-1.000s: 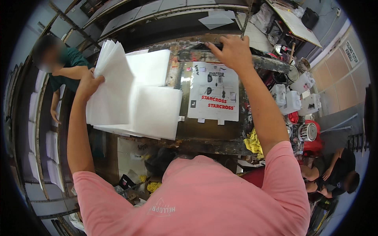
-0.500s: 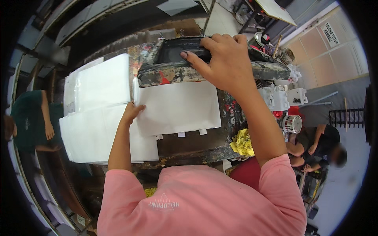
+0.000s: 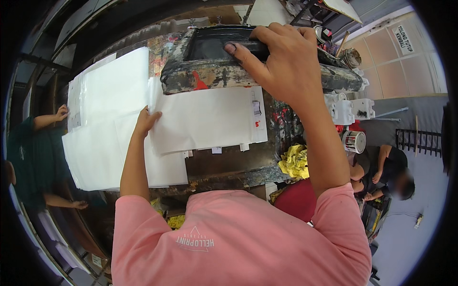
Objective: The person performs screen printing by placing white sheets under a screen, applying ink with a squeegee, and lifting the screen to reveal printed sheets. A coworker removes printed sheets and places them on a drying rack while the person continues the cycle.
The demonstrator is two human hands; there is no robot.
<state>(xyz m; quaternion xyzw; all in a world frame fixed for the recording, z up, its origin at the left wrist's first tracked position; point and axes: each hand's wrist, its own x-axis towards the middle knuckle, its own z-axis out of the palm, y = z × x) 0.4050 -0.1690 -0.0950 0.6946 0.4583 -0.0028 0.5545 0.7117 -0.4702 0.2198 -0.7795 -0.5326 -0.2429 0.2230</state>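
Note:
My left hand (image 3: 147,120) pinches the left edge of a white sheet (image 3: 205,119) between thumb and fingers. The sheet lies on the printing bed, and beside its right end shows a strip of sheet (image 3: 259,126) with small red and dark marks. Above the sheet's far side sits a paint-stained screen-printing frame (image 3: 200,81), tilted up. My right hand (image 3: 291,66) reaches over its near rail, closed around a dark squeegee-like bar (image 3: 248,47) inside the frame; the hand partly hides this bar. Next to my left hand lie stacks of white sheets (image 3: 112,95).
A crumpled yellow cloth (image 3: 294,161) lies at the table's right edge (image 3: 238,177). Paint cans (image 3: 354,141) and white plastic containers (image 3: 339,112) stand further right. One co-worker (image 3: 36,157) stands at the left, a hand on the stack; another person (image 3: 381,167) sits at the right.
The sheet under my left hand has shifted left, uncovering a marked strip at the right. The co-worker at the left has brought a hand to the paper stack. My view has shifted slightly.

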